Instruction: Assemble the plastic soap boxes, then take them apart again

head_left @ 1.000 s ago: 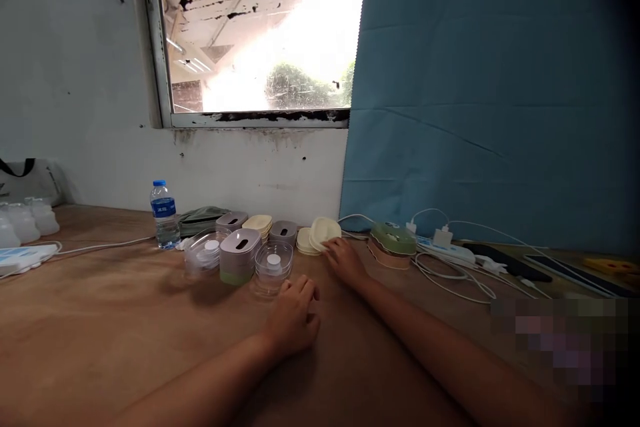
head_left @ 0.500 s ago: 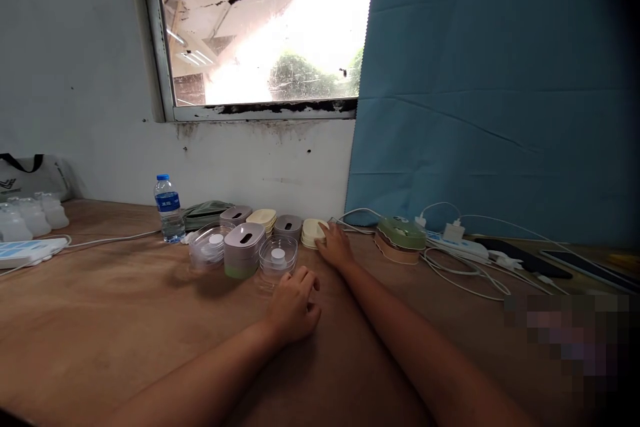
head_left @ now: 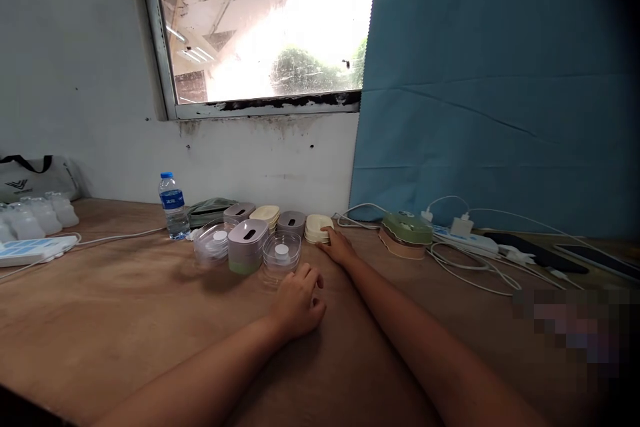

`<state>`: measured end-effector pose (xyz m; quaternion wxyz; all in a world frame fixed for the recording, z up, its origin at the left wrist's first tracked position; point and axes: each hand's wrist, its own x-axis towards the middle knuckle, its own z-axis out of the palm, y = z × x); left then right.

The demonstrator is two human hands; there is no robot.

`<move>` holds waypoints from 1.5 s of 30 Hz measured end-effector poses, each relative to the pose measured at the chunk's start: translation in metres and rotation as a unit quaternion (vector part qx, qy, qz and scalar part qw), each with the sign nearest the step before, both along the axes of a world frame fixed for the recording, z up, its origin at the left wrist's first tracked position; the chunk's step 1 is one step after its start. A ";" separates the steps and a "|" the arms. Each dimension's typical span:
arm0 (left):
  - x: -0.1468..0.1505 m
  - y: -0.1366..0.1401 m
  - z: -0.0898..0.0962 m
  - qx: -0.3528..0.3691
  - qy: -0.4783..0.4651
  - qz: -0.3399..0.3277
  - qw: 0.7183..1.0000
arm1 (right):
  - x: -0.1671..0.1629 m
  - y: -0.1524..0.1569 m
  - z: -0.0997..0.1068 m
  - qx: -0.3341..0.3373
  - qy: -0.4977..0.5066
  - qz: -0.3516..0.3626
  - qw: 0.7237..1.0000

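On the brown tabletop, my right hand reaches forward to a short stack of cream-coloured lids. Its fingers touch the right side of the stack, thumb apart, without closing around it. Nearer to me, my left hand rests with loosely curled fingers, the thumb apart and nothing in its grasp. Just beyond it stands a stack of clear plastic containers with a white round piece inside. To the left are a mauve slotted stack with a green bottom and a second clear stack.
Behind stand mauve slotted lids and another cream stack. A water bottle and a green pouch are further left. On the right lie a green-topped box, a power strip, white cables and dark phones.
My right hand has drawn slightly down along the cream stack's right side, with its fingers lower than before. My left hand stays nearly still. The whole view has shifted a little.
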<state>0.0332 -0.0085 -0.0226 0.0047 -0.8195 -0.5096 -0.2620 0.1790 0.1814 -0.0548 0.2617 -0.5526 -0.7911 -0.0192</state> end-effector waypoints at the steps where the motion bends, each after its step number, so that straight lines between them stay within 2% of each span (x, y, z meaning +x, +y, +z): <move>1: 0.000 0.000 0.000 -0.001 -0.002 -0.001 1.000 | 0.000 0.000 0.000 0.001 -0.002 0.001 1.000; 5: 0.000 0.001 -0.002 -0.013 -0.012 0.002 1.000 | 0.004 -0.003 0.001 0.008 -0.013 0.005 1.000; 9: -0.001 0.001 0.000 -0.015 -0.023 0.024 0.999 | 0.021 -0.005 0.014 0.041 -0.010 -0.014 0.999; 14: -0.004 -0.001 0.003 -0.002 -0.047 0.028 0.999 | 0.088 -0.021 0.032 0.133 0.045 -0.086 0.986; 18: -0.003 -0.001 0.003 -0.005 -0.053 0.028 0.998 | 0.149 -0.038 0.030 0.180 0.139 -0.187 0.956; 20: -0.002 -0.001 0.002 -0.009 -0.054 0.028 0.998 | 0.167 -0.040 0.026 0.181 0.180 -0.203 0.945; 27: -0.002 0.001 -0.001 -0.006 -0.062 0.021 0.998 | 0.172 -0.035 0.023 0.196 0.281 -0.197 0.919; 31: -0.004 0.000 0.001 -0.006 -0.069 0.003 0.998 | 0.170 -0.047 0.027 0.185 0.310 -0.122 0.925; 34: -0.005 -0.003 0.003 0.003 -0.093 -0.031 0.995 | 0.166 -0.065 0.023 0.144 0.323 -0.040 0.934; 40: -0.012 -0.008 0.007 0.005 -0.188 -0.134 0.973 | 0.148 -0.126 0.008 -0.007 0.296 0.144 0.944; 42: -0.014 -0.007 0.008 -0.011 -0.164 -0.192 0.968 | 0.140 -0.149 0.008 -0.051 0.278 0.196 0.939; 45: -0.014 -0.004 0.008 -0.072 -0.100 -0.261 0.957 | 0.128 -0.173 0.014 -0.145 0.234 0.285 0.918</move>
